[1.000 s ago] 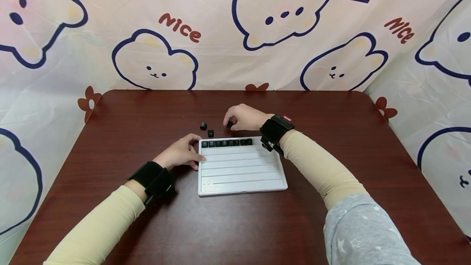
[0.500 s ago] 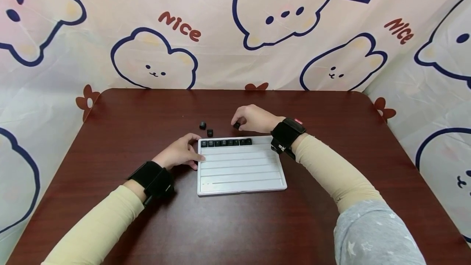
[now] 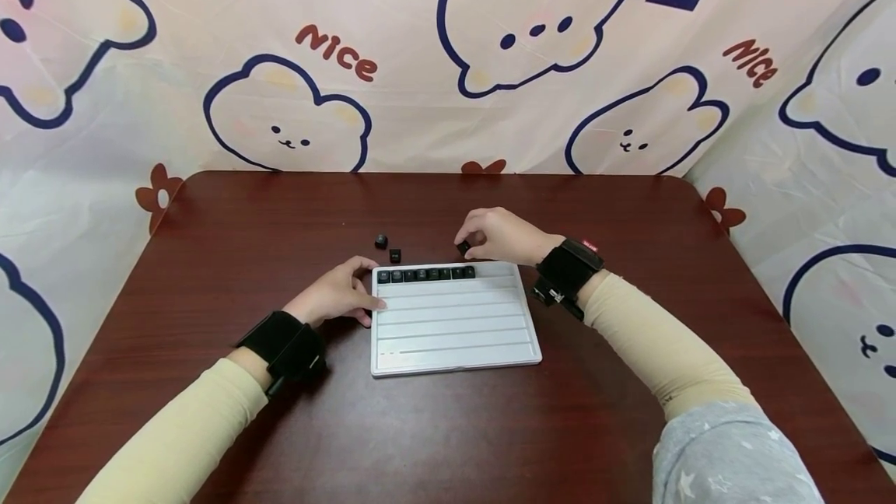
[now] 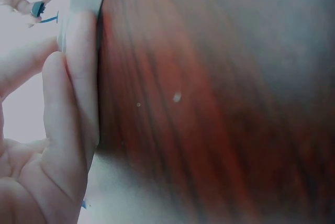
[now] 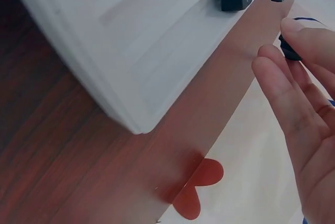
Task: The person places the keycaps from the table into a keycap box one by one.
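A white ridged keycap tray lies on the table. Along its far groove runs a row of black keycaps, starting at the left end. My left hand grips the tray's left edge, thumb on top of the rim and fingers along the side. Just beyond the tray's far edge, my right hand pinches a black keycap between thumb and fingers; the fingers partly cover it. In the left wrist view the held keycap shows at the upper left.
Two loose black keycaps, one farther back and one nearer the tray, sit on the dark wooden table. A printed cloth hangs behind the table and at both sides.
My right hand has moved rightward and slightly closer to the tray with the pinched keycap. The left hand stays on the tray's edge. The head view has shifted a little.
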{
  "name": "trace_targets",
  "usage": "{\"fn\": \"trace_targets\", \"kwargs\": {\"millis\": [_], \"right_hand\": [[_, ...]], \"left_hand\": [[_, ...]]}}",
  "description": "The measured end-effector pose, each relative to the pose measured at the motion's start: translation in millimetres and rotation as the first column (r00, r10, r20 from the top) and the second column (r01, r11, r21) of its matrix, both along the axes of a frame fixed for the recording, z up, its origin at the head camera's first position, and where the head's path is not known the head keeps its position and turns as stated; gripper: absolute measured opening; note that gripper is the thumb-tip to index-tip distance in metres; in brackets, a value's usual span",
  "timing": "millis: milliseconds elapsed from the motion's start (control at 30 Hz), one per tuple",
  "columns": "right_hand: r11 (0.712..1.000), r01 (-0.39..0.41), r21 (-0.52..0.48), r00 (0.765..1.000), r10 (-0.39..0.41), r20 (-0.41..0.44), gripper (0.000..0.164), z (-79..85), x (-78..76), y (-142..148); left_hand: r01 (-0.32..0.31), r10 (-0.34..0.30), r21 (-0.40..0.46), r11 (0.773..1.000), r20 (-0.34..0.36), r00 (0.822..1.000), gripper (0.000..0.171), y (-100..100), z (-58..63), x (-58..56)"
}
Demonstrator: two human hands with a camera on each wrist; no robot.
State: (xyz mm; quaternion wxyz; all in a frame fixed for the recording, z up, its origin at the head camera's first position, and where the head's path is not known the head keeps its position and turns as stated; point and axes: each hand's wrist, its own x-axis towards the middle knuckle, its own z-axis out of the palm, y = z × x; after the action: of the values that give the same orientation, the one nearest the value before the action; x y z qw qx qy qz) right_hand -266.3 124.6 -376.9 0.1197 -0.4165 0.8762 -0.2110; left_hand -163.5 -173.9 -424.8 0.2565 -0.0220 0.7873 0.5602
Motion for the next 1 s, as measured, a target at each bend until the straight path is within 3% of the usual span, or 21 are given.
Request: {"fn": "trace_targets", "kwargs": {"millis": [1000], "right_hand": [[0.998,0.052,0.027,0.995,-0.054,0.079,0.020,-7.8,17.7,22.5]], "left_hand": [[0.024,-0.024,0.006,1.000,0.012,1.000,0.068,-1.4,0.9,-1.0]]}}
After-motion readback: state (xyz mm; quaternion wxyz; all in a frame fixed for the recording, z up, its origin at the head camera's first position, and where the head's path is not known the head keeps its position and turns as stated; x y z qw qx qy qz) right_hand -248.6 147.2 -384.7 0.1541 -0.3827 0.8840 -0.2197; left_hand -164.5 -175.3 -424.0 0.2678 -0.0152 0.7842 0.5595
